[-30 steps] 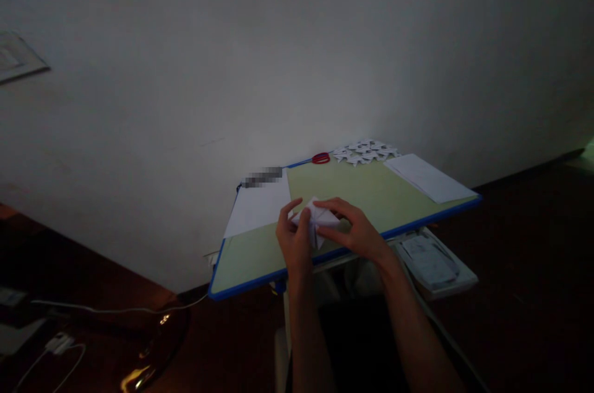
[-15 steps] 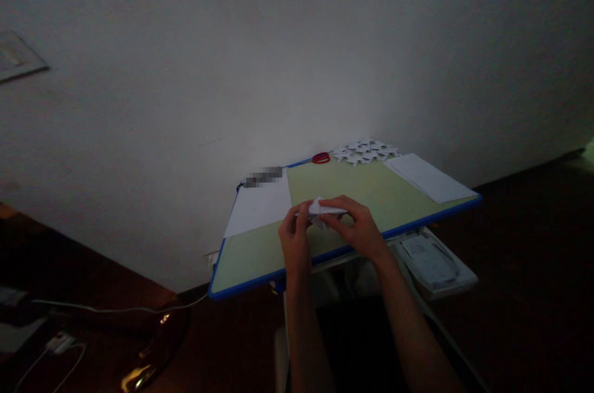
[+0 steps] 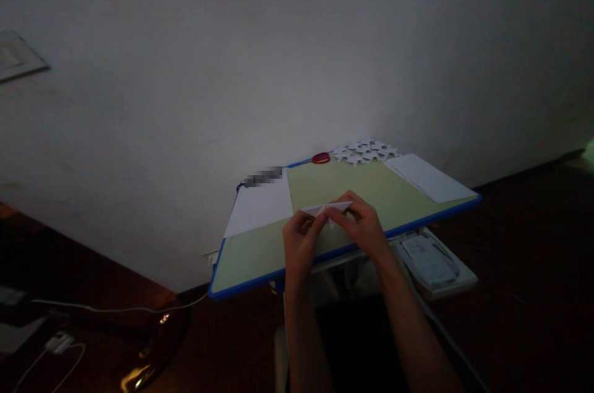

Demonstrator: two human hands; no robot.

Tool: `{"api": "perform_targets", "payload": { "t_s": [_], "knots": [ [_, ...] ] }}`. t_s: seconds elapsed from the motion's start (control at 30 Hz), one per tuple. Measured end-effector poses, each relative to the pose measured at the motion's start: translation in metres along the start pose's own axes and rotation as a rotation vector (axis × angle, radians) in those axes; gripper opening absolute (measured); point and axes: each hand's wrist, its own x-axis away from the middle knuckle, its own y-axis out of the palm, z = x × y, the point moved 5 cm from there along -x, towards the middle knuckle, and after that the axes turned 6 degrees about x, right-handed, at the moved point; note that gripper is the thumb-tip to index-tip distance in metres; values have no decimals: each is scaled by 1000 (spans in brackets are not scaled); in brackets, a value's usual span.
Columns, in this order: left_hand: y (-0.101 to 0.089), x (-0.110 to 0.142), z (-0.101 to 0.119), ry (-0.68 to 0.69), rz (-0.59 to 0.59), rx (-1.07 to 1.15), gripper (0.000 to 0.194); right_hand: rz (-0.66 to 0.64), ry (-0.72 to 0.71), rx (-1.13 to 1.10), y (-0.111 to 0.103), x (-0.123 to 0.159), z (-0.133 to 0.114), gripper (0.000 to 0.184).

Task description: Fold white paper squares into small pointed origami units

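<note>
Clock centred on the folded paper [image 3: 338,206], 12 toward the wall.

Step in hand (judged): a fold or crease being worked with both hands at the paper's middle. Next move, in my judgement, calls for an even pinch from both sides, thumbs aligned, so the side points do not skew or crumple.

Grip: left hand [image 3: 299,238] at 7–8 o'clock, right hand [image 3: 364,226] at 4 o'clock; both pinching the paper. Thumbs meet close together at its near middle; some fingers hidden behind it, so their exact contact cannot be told.

Paper vs. grip: it spans both hands, one point out to 9 o'clock, the other to about 3, just past the right thumb. A small tip shows below the thumbs at 6. Over the table [image 3: 250,263], near its front edge; contact with the top cannot be told.

Surroundings: scissors [image 3: 320,158] at 12, folded pieces [image 3: 366,151] at 1, white sheets [image 3: 429,178] at 2–3, large sheet [image 3: 260,204] at 9.
</note>
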Motion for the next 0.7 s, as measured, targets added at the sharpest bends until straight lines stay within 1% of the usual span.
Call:
{"api": "perform_targets", "payload": {
  "t_s": [0.13, 0.23, 0.4, 0.57, 0.7],
  "knots": [
    [-2, 0, -3, -38, 10, 4, 23, -52, 51, -33, 1, 0, 4, 17],
    [-3, 0, -4, -56, 10, -17, 24, -62, 102, -45, 1, 0, 8, 22],
    [-2, -1, -3, -63, 7, -47, 25, -28, 145, -59, 1, 1, 12, 22],
    [6, 1, 2, -103, -90, -64, 25, 25, 192, -110, 6, 2, 12, 21],
    [7, 2, 8, -73, -90, -56, 25, 83, 272, -182, 13, 3, 12, 23]
  ]
}}
